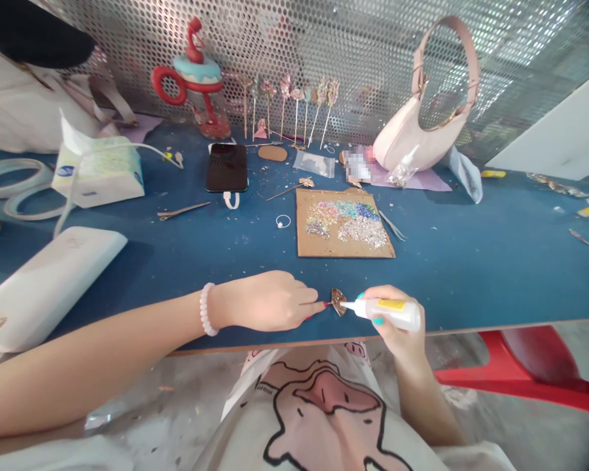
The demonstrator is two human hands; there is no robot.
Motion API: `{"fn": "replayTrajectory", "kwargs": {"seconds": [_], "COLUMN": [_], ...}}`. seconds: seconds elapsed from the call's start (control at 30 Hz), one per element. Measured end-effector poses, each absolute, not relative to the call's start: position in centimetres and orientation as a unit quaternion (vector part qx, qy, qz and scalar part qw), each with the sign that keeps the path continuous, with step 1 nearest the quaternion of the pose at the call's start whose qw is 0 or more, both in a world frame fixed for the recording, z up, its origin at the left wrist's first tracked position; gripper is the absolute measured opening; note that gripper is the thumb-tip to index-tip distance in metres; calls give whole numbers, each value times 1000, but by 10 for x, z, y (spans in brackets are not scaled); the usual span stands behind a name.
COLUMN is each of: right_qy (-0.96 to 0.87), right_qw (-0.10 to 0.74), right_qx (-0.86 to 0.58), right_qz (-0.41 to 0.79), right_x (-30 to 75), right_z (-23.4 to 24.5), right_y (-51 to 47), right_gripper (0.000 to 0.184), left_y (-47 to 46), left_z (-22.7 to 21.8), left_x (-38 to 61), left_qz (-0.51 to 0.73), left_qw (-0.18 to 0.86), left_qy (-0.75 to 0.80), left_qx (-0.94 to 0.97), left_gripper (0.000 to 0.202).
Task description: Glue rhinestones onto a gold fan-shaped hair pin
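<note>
My left hand [279, 302], with a pink bead bracelet [207, 309] at the wrist, lies low over the table's front edge. Its index finger reaches out to the left edge of a small dark brown, fan-shaped ornament [339, 302], while the other fingers are curled. Closed round a white glue bottle [392, 313] with a yellow label is my right hand [397, 333]. The bottle is tilted nearly flat, and its narrow nozzle points left at the ornament's face. Whether glue is coming out is too small to tell.
Beyond my hands lies a cardboard piece [346, 250] covered with coloured rhinestones. A phone [227, 167], hair clip [182, 210], tissue pack [98, 171] and white power bank [53, 281] stand left. Behind are a red-lidded cup [203, 98], decorated sticks [296, 121] and a handbag [417, 134].
</note>
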State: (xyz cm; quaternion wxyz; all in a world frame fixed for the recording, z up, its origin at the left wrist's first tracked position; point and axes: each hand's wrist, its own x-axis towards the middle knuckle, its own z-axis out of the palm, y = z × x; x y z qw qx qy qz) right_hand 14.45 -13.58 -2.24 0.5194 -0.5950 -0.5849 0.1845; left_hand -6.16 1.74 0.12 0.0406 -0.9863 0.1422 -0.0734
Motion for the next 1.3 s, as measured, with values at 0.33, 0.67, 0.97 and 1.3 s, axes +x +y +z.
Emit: {"fn": "replayTrajectory", "kwargs": {"seconds": [0.33,0.67,0.97,1.3], "right_qy": [-587,-598,-582,-585], "right_qw": [518,510,499,496], "right_qx": [-590,-589,-610,-612], "right_qz": [196,191,200,191], "right_x": [145,148,146,144], "right_z": [-22,-22,-23,-20], "right_y": [-136,-136,-134,-135], "right_gripper": [31,36,30,17], "left_y": [19,18,18,18], "left_z": [3,3,4,0], "left_x": [-61,-62,-61,-62], "left_qz": [-75,-73,-89,-110], "left_qw": [49,48,51,57], "left_qy": [145,140,140,135], "left_qx": [-985,-986,-985,-983], "left_gripper": [30,31,30,28]}}
